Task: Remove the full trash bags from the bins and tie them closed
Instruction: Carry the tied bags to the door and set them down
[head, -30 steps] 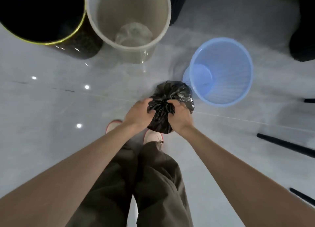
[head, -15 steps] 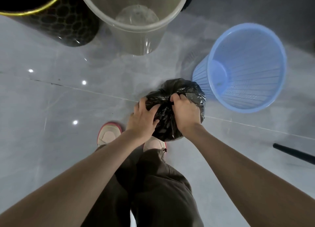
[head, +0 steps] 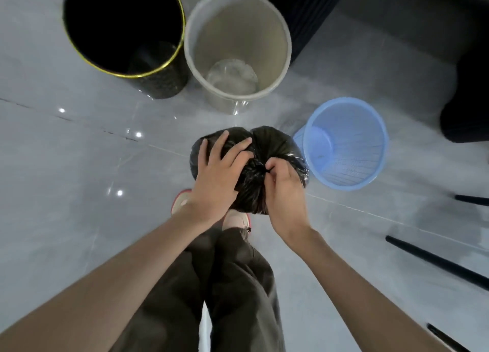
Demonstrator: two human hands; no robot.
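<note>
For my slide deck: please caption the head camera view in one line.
Left hand presses on a black trash bag while the right hand pinches its gathered neck, beside a blue bin.

No readable text, labels, brands or numbers on anything in view.

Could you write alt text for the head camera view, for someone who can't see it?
Seen from above, a person's left hand rests spread on a full black trash bag while the right hand pinches its gathered neck. Beyond stand a black bin, a beige bin and a blue bin.
</note>
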